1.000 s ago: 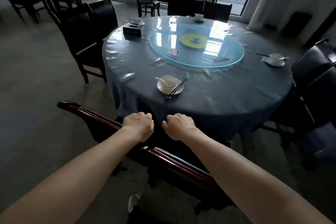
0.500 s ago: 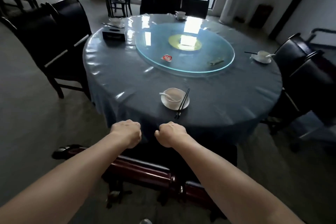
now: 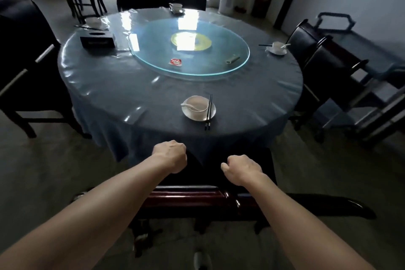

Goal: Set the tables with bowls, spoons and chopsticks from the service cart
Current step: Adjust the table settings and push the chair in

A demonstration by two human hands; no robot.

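Observation:
A white bowl (image 3: 198,105) with a white spoon (image 3: 188,106) in it stands on a saucer (image 3: 197,116) near the front edge of the round blue table (image 3: 131,94). A pair of black chopsticks (image 3: 208,112) lies along the saucer's right side. Three more place settings stand at the right (image 3: 277,48), the far side (image 3: 176,7) and the far left (image 3: 95,23). My left hand (image 3: 169,155) and my right hand (image 3: 242,170) hover in front of the table edge above a chair. Both have curled fingers, and nothing shows in either.
A dark wooden chair's top rail (image 3: 186,196) runs across just below my hands. A glass turntable (image 3: 219,66) fills the table's middle, with a black tissue box (image 3: 97,39) to its left. Dark chairs stand at left (image 3: 26,50) and right (image 3: 324,66). A blue-topped cart (image 3: 372,57) is far right.
My view has swung around the table, so the near chair now lies square to me and the bowl setting is straight ahead. My hands have drifted apart, still curled.

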